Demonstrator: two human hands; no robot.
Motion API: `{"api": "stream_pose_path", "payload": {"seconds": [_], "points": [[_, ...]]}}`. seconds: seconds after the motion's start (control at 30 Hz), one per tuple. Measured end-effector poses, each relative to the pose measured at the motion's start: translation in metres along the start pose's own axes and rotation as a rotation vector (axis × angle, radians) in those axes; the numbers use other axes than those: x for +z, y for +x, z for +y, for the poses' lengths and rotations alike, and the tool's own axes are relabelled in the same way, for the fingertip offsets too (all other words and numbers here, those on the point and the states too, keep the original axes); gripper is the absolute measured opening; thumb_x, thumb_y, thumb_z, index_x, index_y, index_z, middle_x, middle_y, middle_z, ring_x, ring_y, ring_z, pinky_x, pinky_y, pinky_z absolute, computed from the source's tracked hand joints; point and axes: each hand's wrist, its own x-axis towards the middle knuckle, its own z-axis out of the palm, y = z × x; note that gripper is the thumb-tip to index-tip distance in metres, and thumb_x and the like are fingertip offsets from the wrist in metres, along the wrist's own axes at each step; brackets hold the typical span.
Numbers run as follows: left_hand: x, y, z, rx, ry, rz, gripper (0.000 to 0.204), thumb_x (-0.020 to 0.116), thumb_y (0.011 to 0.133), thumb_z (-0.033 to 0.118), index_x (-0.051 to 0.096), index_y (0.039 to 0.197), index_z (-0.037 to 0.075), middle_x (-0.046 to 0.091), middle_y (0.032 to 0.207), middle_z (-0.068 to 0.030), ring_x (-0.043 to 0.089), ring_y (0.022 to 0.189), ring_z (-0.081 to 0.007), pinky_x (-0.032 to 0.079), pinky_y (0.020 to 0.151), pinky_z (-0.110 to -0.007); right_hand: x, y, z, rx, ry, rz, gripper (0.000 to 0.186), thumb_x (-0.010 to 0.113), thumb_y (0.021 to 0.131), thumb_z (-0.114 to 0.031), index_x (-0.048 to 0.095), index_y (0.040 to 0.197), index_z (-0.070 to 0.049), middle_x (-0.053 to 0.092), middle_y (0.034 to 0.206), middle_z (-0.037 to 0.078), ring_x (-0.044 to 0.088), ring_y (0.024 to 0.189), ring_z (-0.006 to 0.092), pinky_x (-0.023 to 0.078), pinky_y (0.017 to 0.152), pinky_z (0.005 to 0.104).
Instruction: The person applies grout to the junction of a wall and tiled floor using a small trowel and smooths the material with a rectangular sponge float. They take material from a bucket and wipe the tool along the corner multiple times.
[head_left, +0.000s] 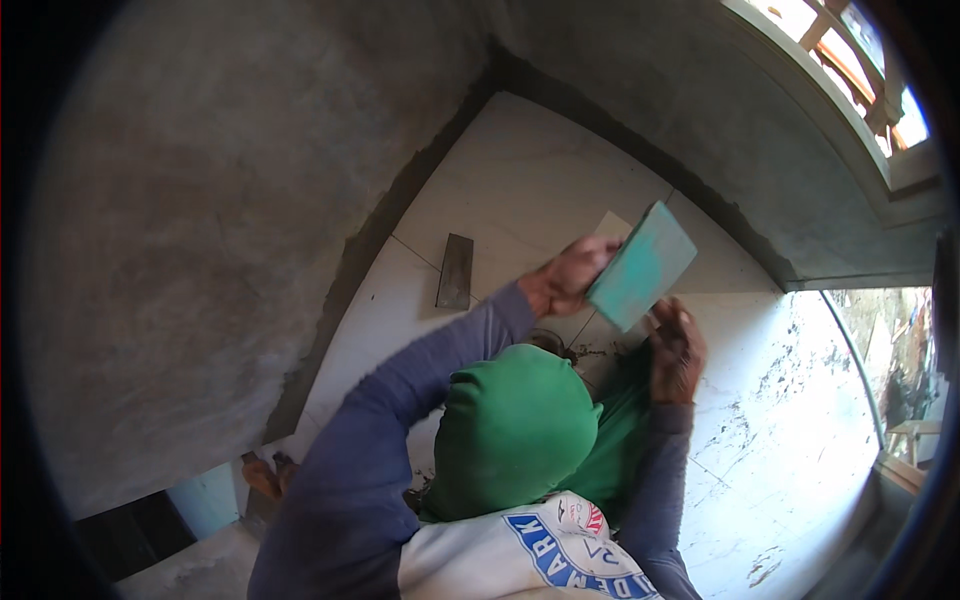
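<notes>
My left hand (575, 270) grips the near left edge of a rectangular board (645, 265), pale grey-green with a turquoise patch, raised at a tilt over the tiled floor. My right hand (678, 355) is just below the board's right end, fingers curled; what is in them, if anything, I cannot make out. A dark grey rectangular piece (455, 271) lies on the tiles left of my left hand. A small beige piece (612, 222) shows partly behind the board. A dark round object (548, 341) is mostly hidden behind the green cloth over my bent leg (515, 430).
Grey plastered walls (200, 180) meet at a corner above the white tiles (520, 140), which have dark smears at the right. A framed window opening (850, 75) is upper right. A dark opening (130, 535) is lower left, beside small brown shapes (262, 478) I cannot identify.
</notes>
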Motion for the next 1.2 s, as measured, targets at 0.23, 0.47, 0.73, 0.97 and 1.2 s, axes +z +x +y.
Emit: {"api": "stream_pose_path", "payload": {"seconds": [0.23, 0.47, 0.73, 0.97, 1.2], "points": [[-0.068, -0.08, -0.058, 0.097, -0.589, 0.103, 0.026, 0.046, 0.109, 0.014, 0.059, 0.126, 0.0, 0.068, 0.116, -0.0097, 0.07, 0.102, -0.0171, 0.062, 0.088, -0.033, 0.114, 0.004, 0.062, 0.428, 0.462, -0.404, 0.062, 0.067, 0.092, -0.031, 0.052, 0.142, 0.003, 0.059, 0.143, 0.019, 0.056, 0.133, 0.0329, 0.043, 0.114, 0.0487], [-0.085, -0.166, -0.022, 0.27, -0.375, 0.192, 0.031, 0.062, 0.103, 0.026, 0.061, 0.125, 0.003, 0.069, 0.118, -0.0085, 0.07, 0.098, -0.0155, 0.059, 0.082, -0.032, 0.151, 0.032, 0.116, 0.431, 0.422, -0.341, 0.049, 0.061, 0.097, -0.027, 0.055, 0.138, -0.001, 0.063, 0.138, 0.014, 0.058, 0.13, 0.03, 0.045, 0.112, 0.0476], [-0.264, -0.222, -0.01, 0.434, 0.819, 1.559, 0.021, 0.065, 0.097, 0.021, 0.07, 0.099, 0.0, 0.072, 0.09, -0.0107, 0.07, 0.078, -0.0233, 0.054, 0.073, -0.037, 0.235, 0.154, 0.146, 0.297, 0.11, -0.411, 0.04, 0.043, 0.107, -0.021, 0.053, 0.143, -0.008, 0.058, 0.139, 0.01, 0.056, 0.126, 0.026, 0.043, 0.111, 0.0461], [-0.281, -0.188, -0.033, 0.444, 1.323, 1.894, 0.007, 0.066, 0.096, 0.011, 0.066, 0.096, 0.004, 0.06, 0.087, -0.01, 0.062, 0.076, -0.0275, 0.05, 0.065, -0.042, 0.284, 0.32, 0.206, 0.213, -0.03, -0.399, 0.036, 0.051, 0.103, -0.011, 0.057, 0.138, -0.004, 0.064, 0.128, 0.011, 0.063, 0.114, 0.024, 0.052, 0.103, 0.0428], [-0.292, -0.189, -0.031, 0.23, 1.432, 1.889, 0.012, 0.058, 0.096, 0.014, 0.062, 0.101, 0.003, 0.059, 0.099, -0.0164, 0.055, 0.102, -0.0385, 0.041, 0.089, -0.052, 0.336, 0.383, 0.236, -0.108, -0.224, -0.32, 0.022, 0.062, 0.096, -0.011, 0.069, 0.115, -0.002, 0.069, 0.109, 0.008, 0.068, 0.095, 0.0197, 0.058, 0.081, 0.0363]]}}
